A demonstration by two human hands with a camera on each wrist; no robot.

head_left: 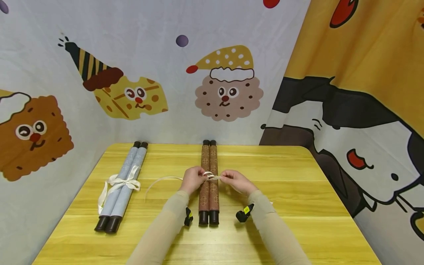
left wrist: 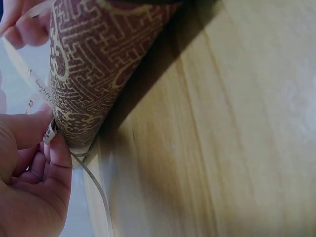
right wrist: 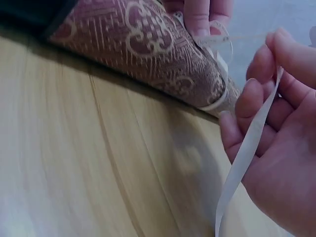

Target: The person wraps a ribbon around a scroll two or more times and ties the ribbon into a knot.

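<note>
A double scroll [head_left: 209, 195] in brown patterned cloth with dark end knobs lies lengthwise in the middle of the table. Around its middle runs a thin cream ribbon [right wrist: 242, 158] with small printed lettering. My left hand [head_left: 193, 180] pinches the ribbon between thumb and forefinger at the scroll's left side; a loop stands above the scroll there. On the other side, my right hand [head_left: 237, 182] pinches another stretch of ribbon, drawn across from the left hand, and its tail hangs down past the palm. One long tail curves out over the table to the left.
A light blue double scroll [head_left: 127, 195], tied with a cream ribbon bow [head_left: 124, 182], lies on the left of the wooden table [head_left: 281, 228]. Cloth [head_left: 149, 44] printed with cartoon figures hangs behind the table and at its sides. A black strap is on each wrist.
</note>
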